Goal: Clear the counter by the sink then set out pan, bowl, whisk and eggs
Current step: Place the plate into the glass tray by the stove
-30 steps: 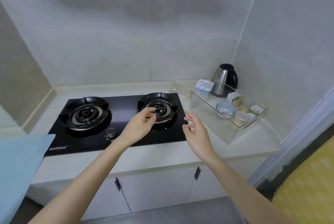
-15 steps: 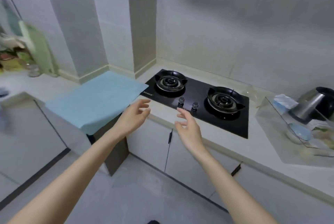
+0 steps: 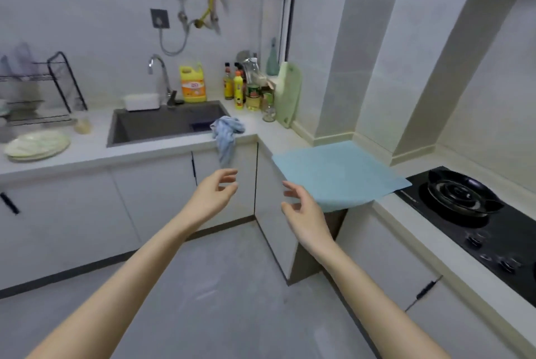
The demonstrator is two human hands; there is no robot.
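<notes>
1. Left hand point(image 3: 216, 194): raised over the floor, palm turned inward, fingers loosely curled, holding nothing.
2. Right hand point(image 3: 304, 213): level with the left and apart from it, fingers relaxed and slightly spread, empty. Its fingertips overlap the front edge of item 3 in view; whether they touch it cannot be told.
3. Blue mat point(image 3: 339, 173): 1 o'clock from the hands, flat on the corner worktop, its front edge hanging past the counter's lip.
4. Gas hob point(image 3: 478, 225): 3 o'clock, black glass; one burner point(image 3: 461, 193) is visible, with knobs along the near edge. The mat's right corner lies just beside it.
5. Blue cloth point(image 3: 227, 134): 12 o'clock, bunched at the sink's front right corner, its tail draped down the cabinet door.
6. Counter point(image 3: 87, 155): 10 to 12 o'clock, pale, running left from the corner around the sink.
7. Stack of plates point(image 3: 36, 144): 10 o'clock, pale green, on the counter left of the sink.
8. Sink point(image 3: 168, 123): 11 o'clock, dark grey, set into the counter.
9. Dish rack point(image 3: 43, 89): far 10 o'clock, black wire, behind the plates.
10. Behind the sink: white box point(image 3: 142, 102), faucet point(image 3: 161, 74), yellow jug point(image 3: 193, 84).
11. Bottles point(image 3: 246, 89): far 12 o'clock, clustered in the corner, with a green cutting board point(image 3: 287, 94) leaning upright just beside them.
</notes>
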